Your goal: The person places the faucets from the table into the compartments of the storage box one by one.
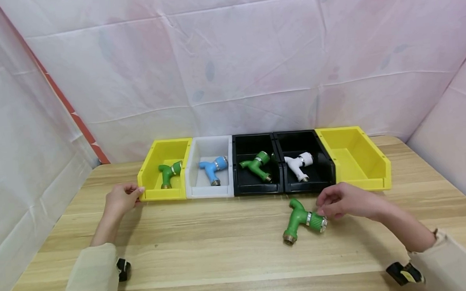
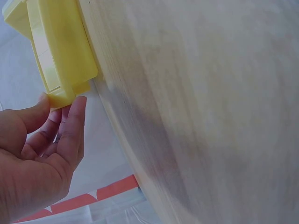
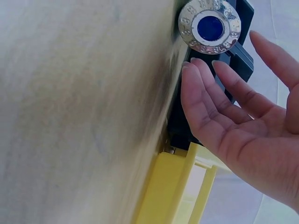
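Note:
At the left end of the row, my left hand (image 1: pixel 122 198) pinches the front corner of a yellow bin (image 1: pixel 162 194); the left wrist view shows thumb and fingers on either side of that corner. A green tap (image 1: pixel 296 221) with a brass threaded end lies on the table before the black bins. My right hand (image 1: pixel 348 202) is beside its ribbed knob, fingers loosely bent and thumb apart. In the right wrist view the knob's silver end with a blue centre (image 3: pixel 210 29) shows just beyond the fingertips, with nothing in the palm.
The row continues with a white bin (image 1: pixel 209 192) holding a blue tap (image 1: pixel 209 169), two black bins (image 1: pixel 259 189) with a green tap (image 1: pixel 256 165) and a white tap (image 1: pixel 298 165), and a yellow bin (image 1: pixel 350 161) at right. Another green tap (image 1: pixel 167 174) lies in the left yellow bin.

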Available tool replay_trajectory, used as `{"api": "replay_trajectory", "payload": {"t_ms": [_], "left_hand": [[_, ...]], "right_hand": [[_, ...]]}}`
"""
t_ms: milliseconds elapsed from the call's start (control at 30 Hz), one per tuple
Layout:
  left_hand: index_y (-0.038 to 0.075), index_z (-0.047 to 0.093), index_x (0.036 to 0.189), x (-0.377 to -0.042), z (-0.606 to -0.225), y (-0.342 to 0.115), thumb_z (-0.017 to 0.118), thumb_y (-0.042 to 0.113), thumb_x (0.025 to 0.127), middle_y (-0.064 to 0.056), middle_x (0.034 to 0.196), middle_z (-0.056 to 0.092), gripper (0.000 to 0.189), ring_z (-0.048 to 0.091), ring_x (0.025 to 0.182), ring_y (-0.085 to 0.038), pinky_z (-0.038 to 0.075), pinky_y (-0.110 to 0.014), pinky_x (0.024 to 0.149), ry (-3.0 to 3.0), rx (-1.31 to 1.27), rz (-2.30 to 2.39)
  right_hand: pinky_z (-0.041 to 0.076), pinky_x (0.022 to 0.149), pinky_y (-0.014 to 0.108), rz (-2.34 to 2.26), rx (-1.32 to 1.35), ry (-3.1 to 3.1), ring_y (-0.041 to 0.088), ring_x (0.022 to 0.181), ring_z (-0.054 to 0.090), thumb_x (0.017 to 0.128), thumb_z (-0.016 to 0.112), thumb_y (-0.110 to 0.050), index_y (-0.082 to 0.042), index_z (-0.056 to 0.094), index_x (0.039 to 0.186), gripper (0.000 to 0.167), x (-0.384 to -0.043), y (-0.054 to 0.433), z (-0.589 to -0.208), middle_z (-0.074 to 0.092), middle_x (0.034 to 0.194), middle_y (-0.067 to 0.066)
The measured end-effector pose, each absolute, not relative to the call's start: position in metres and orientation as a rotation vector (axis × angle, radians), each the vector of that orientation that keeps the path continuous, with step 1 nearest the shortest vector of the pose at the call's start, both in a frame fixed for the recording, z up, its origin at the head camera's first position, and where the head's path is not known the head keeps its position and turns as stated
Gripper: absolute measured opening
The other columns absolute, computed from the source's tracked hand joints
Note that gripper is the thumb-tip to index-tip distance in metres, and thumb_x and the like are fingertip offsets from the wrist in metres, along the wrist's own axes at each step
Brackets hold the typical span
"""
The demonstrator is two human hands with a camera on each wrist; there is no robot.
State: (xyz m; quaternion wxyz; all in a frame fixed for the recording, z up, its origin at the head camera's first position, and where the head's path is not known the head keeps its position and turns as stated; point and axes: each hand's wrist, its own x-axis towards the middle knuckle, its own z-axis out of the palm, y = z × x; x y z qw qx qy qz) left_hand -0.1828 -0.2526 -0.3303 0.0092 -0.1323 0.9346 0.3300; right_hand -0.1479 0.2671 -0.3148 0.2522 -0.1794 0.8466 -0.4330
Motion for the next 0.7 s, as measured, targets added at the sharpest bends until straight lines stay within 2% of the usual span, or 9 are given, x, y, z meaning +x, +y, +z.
{"api": "replay_trajectory", "payload": {"t_ms": [267, 500, 700], "left_hand": [[-0.006, 0.058, 0.096, -0.1830, -0.3305, -0.2534, 0.054, 0.022, 0.093, -0.014, 0.084, 0.055, 0.029, 0.050, 0.075, -0.024, 0.042, -0.026, 0.058, 2.922, -0.412, 1.036], [-0.005, 0.058, 0.096, -0.1830, -0.3298, -0.2528, 0.054, 0.022, 0.093, -0.013, 0.084, 0.056, 0.027, 0.053, 0.072, -0.021, 0.043, -0.025, 0.058, 2.905, -0.418, 1.059], [-0.005, 0.058, 0.096, -0.1821, -0.3285, -0.2529, 0.053, 0.023, 0.093, -0.013, 0.084, 0.056, 0.029, 0.050, 0.075, -0.023, 0.041, -0.026, 0.059, 2.907, -0.410, 1.051]], "right_hand": [[0.052, 0.064, 0.034, -1.185, -0.469, 2.250, 0.018, 0.072, 0.057, 0.083, 0.067, -0.015, 0.008, 0.058, 0.099, 0.029, -0.1439, 0.2649, -0.3181, 0.061, 0.087, 0.010], [0.051, 0.061, 0.033, -1.190, -0.487, 2.215, 0.016, 0.068, 0.054, 0.083, 0.066, -0.012, 0.006, 0.058, 0.096, 0.024, -0.1414, 0.2645, -0.3203, 0.058, 0.079, 0.009], [0.049, 0.057, 0.030, -1.186, -0.472, 2.210, 0.014, 0.063, 0.051, 0.081, 0.068, -0.012, 0.006, 0.059, 0.093, 0.023, -0.1403, 0.2643, -0.3214, 0.055, 0.073, 0.007]]}}
